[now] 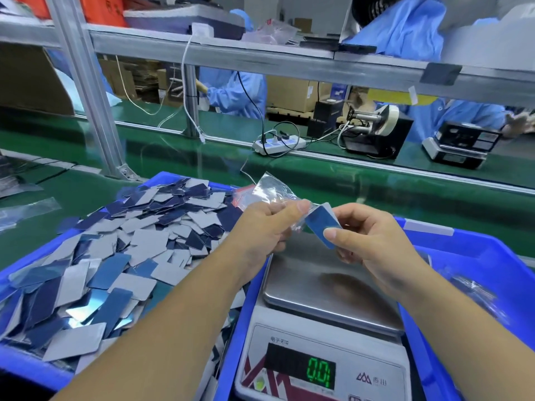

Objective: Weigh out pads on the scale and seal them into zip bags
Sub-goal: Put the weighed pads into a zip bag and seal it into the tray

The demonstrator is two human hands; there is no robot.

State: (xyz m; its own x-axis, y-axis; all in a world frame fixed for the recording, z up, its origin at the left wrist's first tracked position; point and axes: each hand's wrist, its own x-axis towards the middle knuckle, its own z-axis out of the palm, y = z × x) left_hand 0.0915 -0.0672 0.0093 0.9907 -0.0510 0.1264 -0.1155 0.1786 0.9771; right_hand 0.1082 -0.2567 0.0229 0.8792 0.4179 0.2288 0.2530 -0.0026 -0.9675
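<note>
Above the steel pan of the scale [327, 287], the left hand [260, 230] pinches the mouth of a clear zip bag [275, 192] between thumb and fingers, holding it with the opening turned toward the other hand so the film stays taut enough to receive something. The right hand [373, 241] pinches a small stack of pads [322, 225], blue face up, and has its leading edge right at the bag's mouth; the stack appears to be going in, though how far it sits inside the film is hard to tell. The scale's pan is bare and its green display reads about zero, which suggests this batch is already weighed and lifted off. Left of the scale, a blue tray [26, 369] holds the loose heap of grey and blue pads [121, 256], kept close for the next handful. Right of the scale, a second blue bin [492, 261] holds what look like filled bags. Judged from this, the bag remains unsealed, and squaring the stack to the opening matters before pressing the zip.
</note>
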